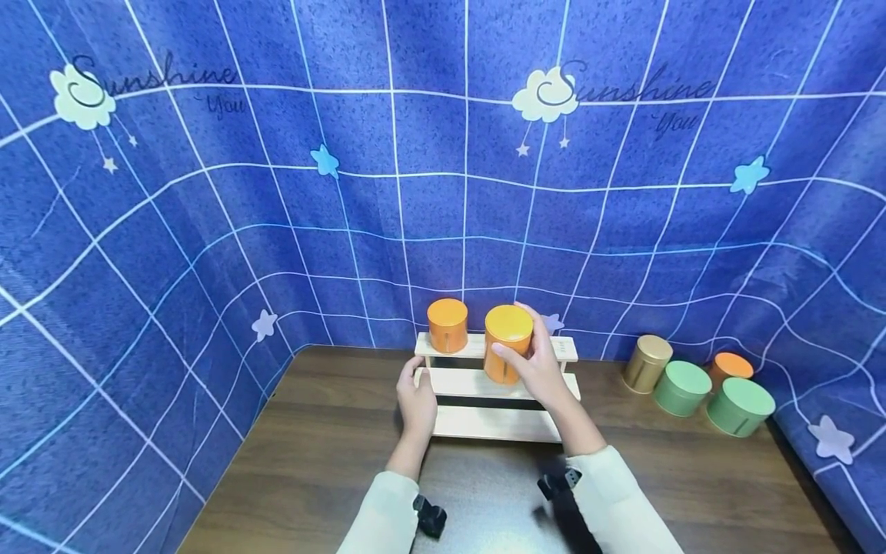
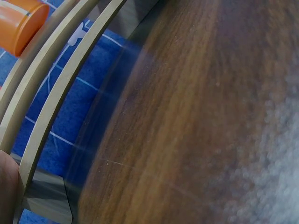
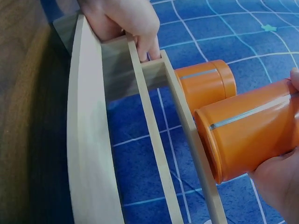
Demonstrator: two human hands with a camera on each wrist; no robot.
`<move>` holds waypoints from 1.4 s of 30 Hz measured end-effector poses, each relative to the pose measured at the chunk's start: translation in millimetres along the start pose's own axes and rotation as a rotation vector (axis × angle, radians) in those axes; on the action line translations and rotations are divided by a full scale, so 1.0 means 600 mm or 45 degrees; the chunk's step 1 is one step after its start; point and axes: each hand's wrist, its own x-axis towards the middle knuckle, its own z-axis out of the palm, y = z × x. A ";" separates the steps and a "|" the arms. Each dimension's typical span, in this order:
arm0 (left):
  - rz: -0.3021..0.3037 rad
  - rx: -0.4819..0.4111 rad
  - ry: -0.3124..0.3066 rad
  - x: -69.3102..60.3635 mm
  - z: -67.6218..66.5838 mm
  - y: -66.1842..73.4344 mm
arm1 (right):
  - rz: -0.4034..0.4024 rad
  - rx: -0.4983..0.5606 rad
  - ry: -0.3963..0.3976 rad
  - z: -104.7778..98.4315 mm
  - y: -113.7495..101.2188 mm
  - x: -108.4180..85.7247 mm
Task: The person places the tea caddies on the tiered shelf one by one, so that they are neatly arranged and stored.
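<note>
A pale wooden three-tier rack [image 1: 494, 423] stands on the table. On the left part of its top tier sits an orange tin [image 1: 447, 326], also visible in the right wrist view [image 3: 205, 85]. My right hand [image 1: 540, 365] grips a taller orange tin [image 1: 508, 344], thumb across its front and fingers round its far side; in the right wrist view this tin [image 3: 247, 130] is at the edge of the top tier, and whether it touches is unclear. My left hand [image 1: 418, 400] holds the left end of the rack, its fingertips at the upper tiers.
To the right on the brown table [image 1: 311, 462] stand a gold tin [image 1: 647, 364], two green tins [image 1: 683, 388] [image 1: 741, 406] and another orange tin [image 1: 730, 368] behind them. A blue patterned cloth [image 1: 443, 192] hangs behind and at both sides.
</note>
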 end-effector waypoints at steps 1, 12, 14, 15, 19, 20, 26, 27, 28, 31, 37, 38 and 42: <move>0.004 0.002 0.000 -0.001 0.000 0.000 | 0.004 -0.010 -0.006 0.000 0.002 0.003; 0.022 0.017 -0.003 0.004 0.000 -0.010 | 0.059 -0.022 -0.048 0.002 0.021 0.033; 0.027 0.011 -0.007 0.006 -0.001 -0.010 | 0.053 -0.015 -0.050 0.006 0.023 0.041; 0.032 0.011 -0.008 0.007 -0.001 -0.009 | 0.051 -0.014 -0.050 0.007 0.025 0.044; 0.024 0.007 -0.015 0.004 -0.002 -0.007 | 0.064 -0.037 -0.038 0.010 0.029 0.055; 0.021 0.011 -0.015 0.004 -0.002 -0.008 | 0.074 -0.046 -0.036 0.010 0.030 0.057; 0.009 0.025 -0.012 0.002 -0.001 -0.009 | 0.090 -0.080 -0.057 0.008 0.042 0.073; 0.007 0.023 -0.012 0.002 -0.002 -0.009 | 0.091 -0.086 -0.063 0.007 0.044 0.076; 0.007 0.024 -0.011 0.003 -0.001 -0.008 | 0.093 -0.086 -0.069 0.007 0.045 0.080; 0.008 0.031 -0.013 0.004 -0.002 -0.007 | 0.110 -0.085 -0.091 0.007 0.050 0.088; 0.006 0.038 -0.011 0.003 -0.004 -0.005 | 0.139 -0.089 -0.112 0.012 0.056 0.100; 0.010 0.040 -0.010 0.003 -0.004 -0.005 | 0.142 -0.089 -0.112 0.013 0.057 0.102; 0.022 0.034 -0.014 0.003 -0.002 -0.004 | 0.181 -0.076 -0.118 0.010 0.063 0.105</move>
